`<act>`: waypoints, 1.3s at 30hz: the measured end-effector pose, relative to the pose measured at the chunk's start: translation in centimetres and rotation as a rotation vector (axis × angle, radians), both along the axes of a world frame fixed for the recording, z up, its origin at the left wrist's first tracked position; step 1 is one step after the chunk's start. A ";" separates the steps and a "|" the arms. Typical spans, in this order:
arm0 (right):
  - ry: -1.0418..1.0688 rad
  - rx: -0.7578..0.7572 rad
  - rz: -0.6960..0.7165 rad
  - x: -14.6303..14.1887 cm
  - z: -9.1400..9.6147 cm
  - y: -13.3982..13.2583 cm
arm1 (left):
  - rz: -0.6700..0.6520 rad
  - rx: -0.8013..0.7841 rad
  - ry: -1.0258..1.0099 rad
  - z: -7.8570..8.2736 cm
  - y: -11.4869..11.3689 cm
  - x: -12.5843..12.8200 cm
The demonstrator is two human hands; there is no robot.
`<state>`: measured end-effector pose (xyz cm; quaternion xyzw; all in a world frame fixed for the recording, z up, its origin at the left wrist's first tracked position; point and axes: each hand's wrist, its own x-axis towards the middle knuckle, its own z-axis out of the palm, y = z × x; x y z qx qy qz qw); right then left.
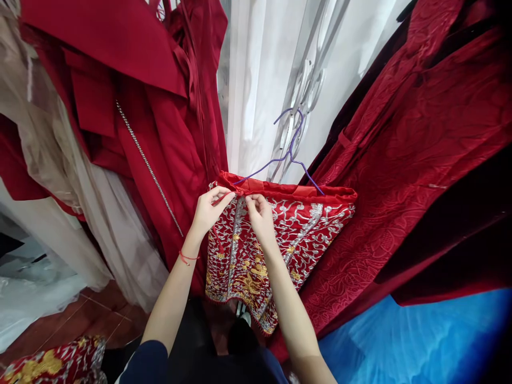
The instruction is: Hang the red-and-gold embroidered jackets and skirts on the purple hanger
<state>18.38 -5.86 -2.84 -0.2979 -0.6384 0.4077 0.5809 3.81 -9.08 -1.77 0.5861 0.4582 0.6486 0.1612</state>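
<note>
A red skirt (296,229) with silver and gold embroidery hangs in front of me. Its plain red waistband (332,193) is at the top, with the arms of a purple wire hanger (288,154) reaching down into it. My left hand (211,207) pinches the waistband's front edge near its left end, thumb and fingers together. Close beside it, my right hand (259,211) pinches the same edge. Whether a thin tie or only the band's fabric lies between the fingertips, I cannot make out. The hanger's hook is free of any rail.
Red dresses (140,122) hang on the left, near pale sheer gowns (100,186). A patterned red garment (404,176) and blue fabric (424,341) are at right. White hooks (306,85) stand behind the hanger. Another embroidered red piece (60,362) lies at lower left.
</note>
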 end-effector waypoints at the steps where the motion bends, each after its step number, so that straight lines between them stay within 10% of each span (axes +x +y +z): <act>1: -0.042 0.039 -0.048 0.4 0.6 0.2 | 0.011 0.000 0.009 0.3 0.2 -0.1; 9: -0.243 0.232 -0.109 2.7 4.3 1.4 | 0.101 0.067 0.036 1.3 0.9 0.2; 18: -0.250 0.309 -0.330 4.4 1.7 3.1 | 0.302 0.109 0.069 -0.1 1.8 -0.2; 32: -0.503 0.383 -0.037 4.1 2.4 1.7 | -0.011 0.121 0.086 0.7 2.7 1.8; 39: -0.502 0.287 -0.252 3.7 1.1 2.9 | -0.042 0.152 0.291 -0.1 1.7 1.1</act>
